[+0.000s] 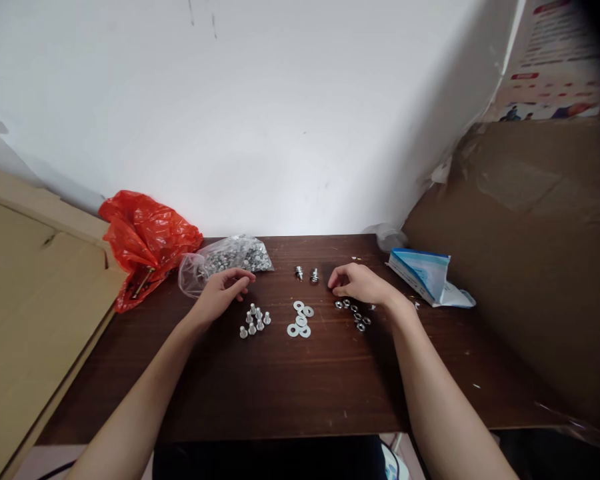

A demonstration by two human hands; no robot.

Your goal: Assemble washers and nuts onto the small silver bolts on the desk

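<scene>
My left hand (225, 291) hovers by the clear bag of small metal parts (240, 255), fingers loosely bent and apart, with nothing visible in them. Just in front of it, several silver bolts (252, 328) stand on the brown table. In the middle lie several flat washers (301, 321), some overlapping. My right hand (359, 283) is loosely curled with its fingers slightly apart; nothing shows in it. Several hex nuts (357, 317) lie scattered just below that hand. Two bolts fitted with other parts, a left one (299, 273) and a right one (314, 275), are between my hands farther back.
A red plastic bag (147, 233) sits at the back left beside a cardboard panel (35, 300). On the right are a blue-and-white packet (425, 275) and a large cardboard box (520, 253). A white wall (280, 120) rises behind the table (280, 393).
</scene>
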